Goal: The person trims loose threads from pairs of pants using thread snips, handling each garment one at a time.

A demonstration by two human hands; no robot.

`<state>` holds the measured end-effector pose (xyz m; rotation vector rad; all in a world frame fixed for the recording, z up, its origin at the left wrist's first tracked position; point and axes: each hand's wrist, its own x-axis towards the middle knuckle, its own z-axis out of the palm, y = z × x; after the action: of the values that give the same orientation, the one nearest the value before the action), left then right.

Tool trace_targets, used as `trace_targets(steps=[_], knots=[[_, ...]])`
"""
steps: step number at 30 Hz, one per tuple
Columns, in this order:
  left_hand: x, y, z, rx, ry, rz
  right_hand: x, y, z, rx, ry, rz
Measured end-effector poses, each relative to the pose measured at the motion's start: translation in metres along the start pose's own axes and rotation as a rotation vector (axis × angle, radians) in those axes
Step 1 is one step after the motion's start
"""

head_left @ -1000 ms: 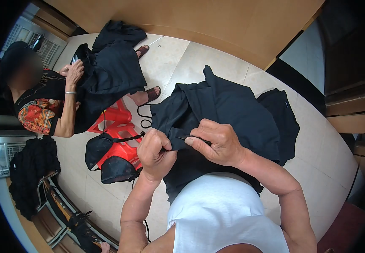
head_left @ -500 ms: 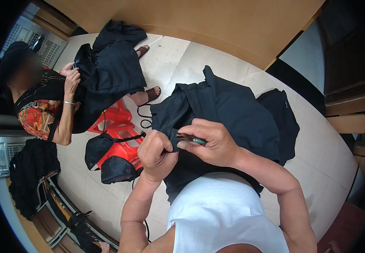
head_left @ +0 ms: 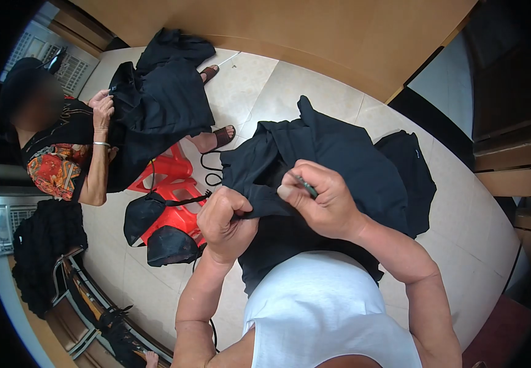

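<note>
A dark garment (head_left: 339,153) lies across my lap and spreads forward over my knees. My left hand (head_left: 225,224) is closed, pinching the edge of this cloth between thumb and fingers. To its right, my right hand (head_left: 323,199) is closed around small thread snips (head_left: 305,185); a bit of their green handle shows between the fingers, and the blades are hidden. The right thumb and fingertip meet at the garment's edge, and a stretch of cloth spans the gap between my hands. Whether they pinch a thread is too small to tell.
Red plastic stools (head_left: 176,214) with black pouches (head_left: 170,248) stand at the left. Beyond them another person (head_left: 63,147) sits holding dark cloth (head_left: 167,101). A metal rack (head_left: 84,300) with dark clothes is at lower left, and a wooden panel (head_left: 290,37) is in front.
My right hand has moved slightly right and up from my left hand, turning so the snips' blades no longer show. The left hand keeps its grip. The other person's hands have shifted slightly.
</note>
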<state>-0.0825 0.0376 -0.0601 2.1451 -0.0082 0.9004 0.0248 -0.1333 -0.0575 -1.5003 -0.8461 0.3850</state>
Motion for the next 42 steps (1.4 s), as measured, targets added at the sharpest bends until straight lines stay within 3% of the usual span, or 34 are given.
trace_targets(steps=[3,8,12,17,42], knots=[[-0.002,-0.002,0.0,-0.013,0.014,-0.013,0.0,0.002,-0.004,0.001,0.018,0.045],[-0.004,-0.003,0.0,-0.065,0.041,-0.093,-0.004,0.005,-0.001,-0.164,0.069,-0.072],[-0.003,0.001,0.001,-0.118,0.069,-0.16,-0.014,0.008,-0.005,-0.402,-0.051,-0.095],[-0.005,0.0,0.002,-0.191,0.077,-0.246,-0.012,0.004,-0.002,-0.472,-0.088,-0.097],[-0.004,0.0,0.007,-0.107,0.032,-0.159,-0.01,0.012,0.004,-0.443,-0.053,-0.12]])
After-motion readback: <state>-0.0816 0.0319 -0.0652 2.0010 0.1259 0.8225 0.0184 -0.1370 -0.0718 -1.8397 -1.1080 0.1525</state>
